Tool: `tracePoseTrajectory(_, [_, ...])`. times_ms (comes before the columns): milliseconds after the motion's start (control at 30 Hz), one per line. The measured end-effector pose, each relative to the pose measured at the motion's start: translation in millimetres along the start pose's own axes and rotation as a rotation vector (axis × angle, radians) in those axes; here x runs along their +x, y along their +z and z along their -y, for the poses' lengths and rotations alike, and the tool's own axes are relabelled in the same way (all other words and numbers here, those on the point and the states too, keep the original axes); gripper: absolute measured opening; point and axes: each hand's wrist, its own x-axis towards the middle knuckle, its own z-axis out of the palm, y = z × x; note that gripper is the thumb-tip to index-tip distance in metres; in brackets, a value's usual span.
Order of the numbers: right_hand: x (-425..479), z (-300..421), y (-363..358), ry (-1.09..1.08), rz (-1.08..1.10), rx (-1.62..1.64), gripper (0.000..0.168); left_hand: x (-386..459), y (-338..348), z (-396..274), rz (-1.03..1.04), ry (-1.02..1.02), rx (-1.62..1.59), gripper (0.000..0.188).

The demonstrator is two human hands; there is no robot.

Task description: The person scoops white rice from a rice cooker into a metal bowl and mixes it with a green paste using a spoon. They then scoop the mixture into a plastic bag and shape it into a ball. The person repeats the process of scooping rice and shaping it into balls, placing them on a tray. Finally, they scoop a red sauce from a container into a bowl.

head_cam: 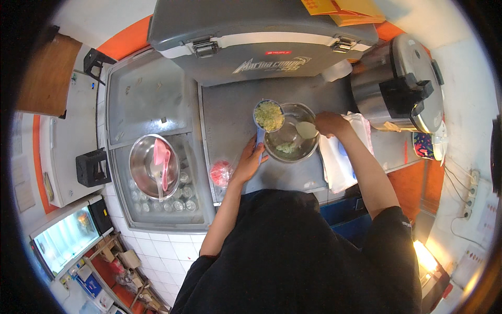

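My left hand [249, 160] grips the blue handle of a round scoop [268, 115], which is heaped with a pale green and yellow, finely chopped food. The scoop is over the left rim of a stainless steel bowl [295, 157] on the grey metal counter. My right hand [331, 124], at the bowl's right rim, is closed on the handle of a pale spatula or spoon [307, 130], whose blade is over the bowl. A clump of pale green food [286, 147] lies inside, near the bowl's front wall.
A large grey cooler box [270, 59] stands behind the bowl. Right are folded white cloths [333, 168] and a big steel rice cooker [376, 86]. Left are a wrapped red item [220, 173] and a steel bowl [134, 168] with pink ladles [159, 151], on a glass-topped chest over can tops.
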Motion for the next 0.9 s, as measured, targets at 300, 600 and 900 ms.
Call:
tracePoseTrajectory(300, [2.5,27.7,96.0,-0.194,0.077,0.639,0.047,2.2,1.3,5.9,0.023,-0.089,0.09,0.059])
tracePoseTrajectory(600, [2.2,26.8,94.7,-0.299,-0.196,0.65,0.044,13.1,-1.5,-10.8,0.127,-0.101,0.22,0.057])
tracePoseTrajectory(900, [-28.5,28.3,114.2,-0.184,-0.085,1.066,0.059,1.2,8.8,-24.7,0.013,-0.125,0.262,0.044])
